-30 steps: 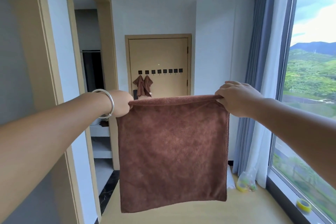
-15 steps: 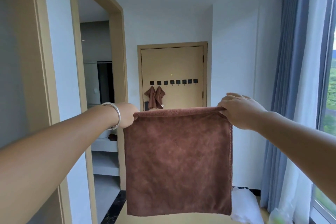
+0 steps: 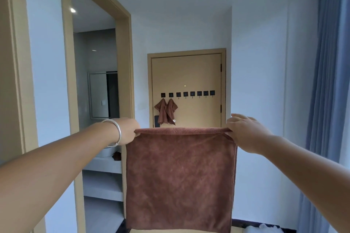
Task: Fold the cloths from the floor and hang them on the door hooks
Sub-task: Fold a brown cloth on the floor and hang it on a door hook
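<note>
- So the brown cloth (image 3: 180,178) is held up in mid-air, stretched flat between both hands, roughly chest height and square to the camera.
- Left hand (image 3: 127,131) (the one with the silver bangle (image 3: 116,132)) is pinching the top left corner, fingers curled round the edge.
- Right hand (image 3: 246,130) has the top right corner pinched too, though a couple of its fingers stick out straight over the top.
- Top edge looks like a rolled fold rather than a raw hem, so my guess is it's already been doubled over once and this is mid-fold, not the start.
- The door (image 3: 186,73) is straight ahead down the hall, well away from the cloth. Row of black hooks (image 3: 186,94) across it, and two hung cloths (image 3: 166,110) already sit on the two leftmost ones, touching each other.
- So I'd say two are done, this one is number three, and the third hook along looks free.
- Next bit probably calls for bringing the two corners together to halve it again, keeping the edges lined up so it doesn't go wonky, then walking it over.
- Something white (image 3: 263,229) sits on the floor bottom right, can't tell what it is.
</note>
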Tool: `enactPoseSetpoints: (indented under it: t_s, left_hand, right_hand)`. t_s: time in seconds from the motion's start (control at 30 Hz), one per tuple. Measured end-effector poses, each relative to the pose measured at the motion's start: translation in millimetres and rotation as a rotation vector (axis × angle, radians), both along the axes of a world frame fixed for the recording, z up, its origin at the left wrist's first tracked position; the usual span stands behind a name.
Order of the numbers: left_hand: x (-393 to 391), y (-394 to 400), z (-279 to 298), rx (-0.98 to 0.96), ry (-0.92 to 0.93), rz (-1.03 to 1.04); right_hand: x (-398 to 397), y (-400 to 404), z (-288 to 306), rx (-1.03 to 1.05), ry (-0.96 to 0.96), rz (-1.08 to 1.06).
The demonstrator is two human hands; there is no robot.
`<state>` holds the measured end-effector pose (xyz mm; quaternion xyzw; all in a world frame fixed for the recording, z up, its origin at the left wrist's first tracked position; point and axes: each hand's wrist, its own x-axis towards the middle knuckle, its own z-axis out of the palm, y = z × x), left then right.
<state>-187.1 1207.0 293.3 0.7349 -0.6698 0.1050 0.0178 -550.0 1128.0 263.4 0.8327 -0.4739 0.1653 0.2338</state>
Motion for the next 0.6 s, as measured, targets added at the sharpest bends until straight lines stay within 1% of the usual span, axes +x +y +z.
enactPoseSetpoints:
  t_s: [0.23, 0.4, 0.6]
  left_hand:
    - [27, -104, -17, 0.054, -0.025, 0.009]
    - [58, -198, -15, 0.057, -0.022, -0.023]
    - [97, -301, -14, 0.050, 0.014, -0.045]
  right_hand:
    - [30, -99, -7, -0.001, 0.077, -0.026]
    - [60, -179, -7, -0.012, 0.117, -0.060]
    - [95, -270, -2, -0.013, 0.122, -0.086]
